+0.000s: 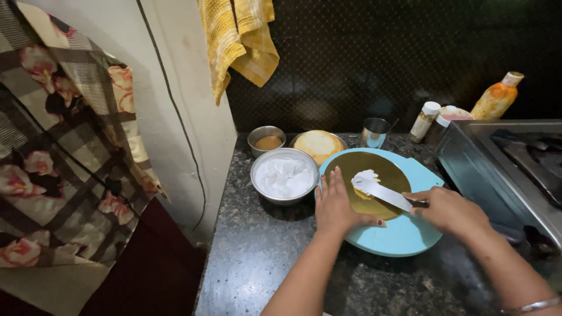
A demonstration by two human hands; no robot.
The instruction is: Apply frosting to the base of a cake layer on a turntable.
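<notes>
- Left hand (336, 206): laid flat, fingers spread, on the left edge of a gold board (374, 169); grasping nothing, palm pressing down.
- Right hand (448, 209): clenched around the dark handle of a spatula (383, 192); blade angled up and left across the board.
- Blade tip resting in a dab of white cream (364, 175) near the board's centre.
- Gold board: round, lying on a light blue turntable (404, 234), which sits on a dark speckled counter (263, 263).
- Steel bowl (284, 175) of white cream: just left of the turntable, close to the left hand.
- Round pale cake (318, 144): behind the turntable, on the counter.
- Small steel bowl (266, 139) with brown contents: behind the cream bowl.
- Steel cup (374, 132): beside the cake, against the dark back wall.
- White-capped jar (424, 120) and orange bottle (497, 96): far right, near the back.
- Stove (509, 158): metal, at the right edge of the counter.
- Yellow checked towel (237, 41): hanging above the bowls.
- Floral checked cloth (64, 140): hanging at far left.
</notes>
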